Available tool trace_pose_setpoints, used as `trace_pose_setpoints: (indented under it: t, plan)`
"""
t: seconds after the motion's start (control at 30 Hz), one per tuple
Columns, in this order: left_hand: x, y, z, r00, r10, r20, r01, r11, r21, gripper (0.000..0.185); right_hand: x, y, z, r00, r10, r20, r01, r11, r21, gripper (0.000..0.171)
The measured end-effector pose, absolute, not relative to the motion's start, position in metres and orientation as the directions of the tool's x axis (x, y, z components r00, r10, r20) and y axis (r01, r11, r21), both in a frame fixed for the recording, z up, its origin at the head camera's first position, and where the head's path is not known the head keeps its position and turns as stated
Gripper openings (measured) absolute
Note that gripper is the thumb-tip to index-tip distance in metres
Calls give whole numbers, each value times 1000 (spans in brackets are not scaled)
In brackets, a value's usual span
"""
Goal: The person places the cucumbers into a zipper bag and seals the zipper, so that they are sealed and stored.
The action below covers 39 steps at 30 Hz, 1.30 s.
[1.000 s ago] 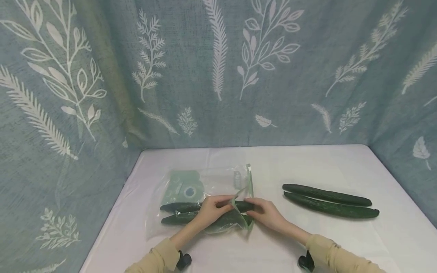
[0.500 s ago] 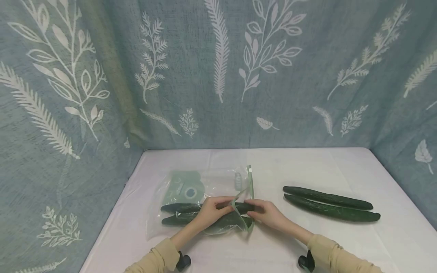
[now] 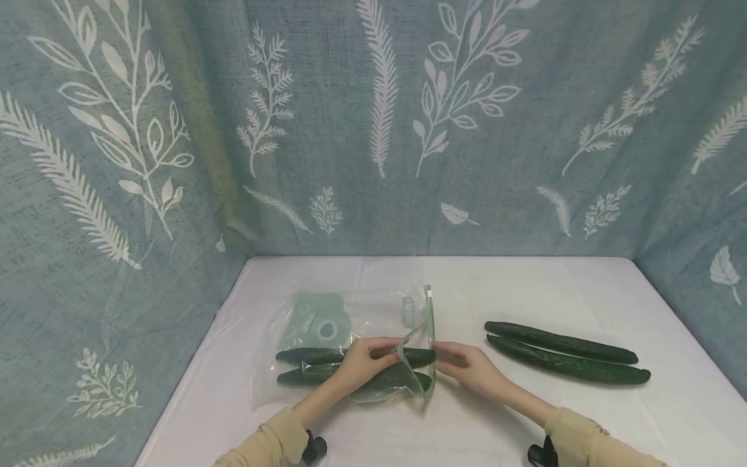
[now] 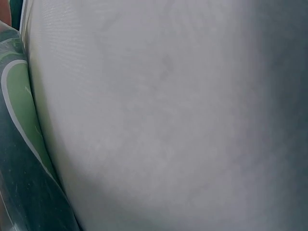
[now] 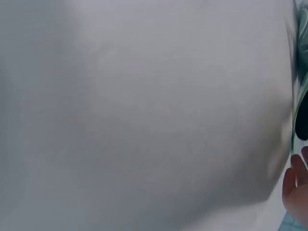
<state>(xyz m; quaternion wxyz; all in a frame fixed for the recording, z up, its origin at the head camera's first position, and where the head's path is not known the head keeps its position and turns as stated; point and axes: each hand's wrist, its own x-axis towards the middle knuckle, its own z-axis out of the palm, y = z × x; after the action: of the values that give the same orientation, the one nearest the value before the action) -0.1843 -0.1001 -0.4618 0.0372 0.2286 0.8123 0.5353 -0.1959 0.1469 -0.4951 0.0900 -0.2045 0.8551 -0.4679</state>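
Note:
A clear zip bag [image 3: 379,305] with a green printed patch lies flat on the table, its green-edged mouth facing right. Inside it, side by side, are a far cucumber [image 3: 309,355] and a near cucumber [image 3: 303,376]. My left hand [image 3: 363,364] pinches the bag's upper lip between thumb and fingers, lifting the mouth. Just outside the mouth is my right hand [image 3: 475,371], its fingers loosely bent beside the far cucumber's end. In the right wrist view, that hand [image 5: 298,192] shows a gap between its fingertips and the dark cucumber end [image 5: 302,120].
Two more cucumbers lie close together on the right of the white table [image 3: 525,285], one farther back [image 3: 560,342] and one nearer [image 3: 572,365]. A blue leaf-patterned curtain [image 3: 338,130] stands behind the table and along its sides.
My right hand has drawn back to the right, away from the far cucumber's end and the bag mouth. The left hand keeps its pinch on the bag lip.

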Motion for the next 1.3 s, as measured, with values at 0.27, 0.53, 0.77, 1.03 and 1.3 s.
trace_pose_setpoints:
  t: [0.27,0.53,0.77,1.03,1.3]
  plan:
    - [-198,-102,-492,-903,395,171,308,316,897,32,-188,171,-487,-906,-418,67,-309,545,-779,45]
    - [-198,-105,-495,-902,396,171,306,308,901,34,-183,190,-478,-914,-399,79,-324,595,-736,44]
    - [-197,-106,-494,-897,407,169,303,291,907,33,-177,198,-473,-917,-391,84,-330,619,-713,42]
    - [-184,-104,-464,-894,416,165,309,306,901,31,-175,214,-468,-923,-371,100,-331,636,-697,44]
    - [-183,-104,-463,-902,407,140,285,321,903,32,-177,231,-463,-936,-341,89,-302,645,-702,47]
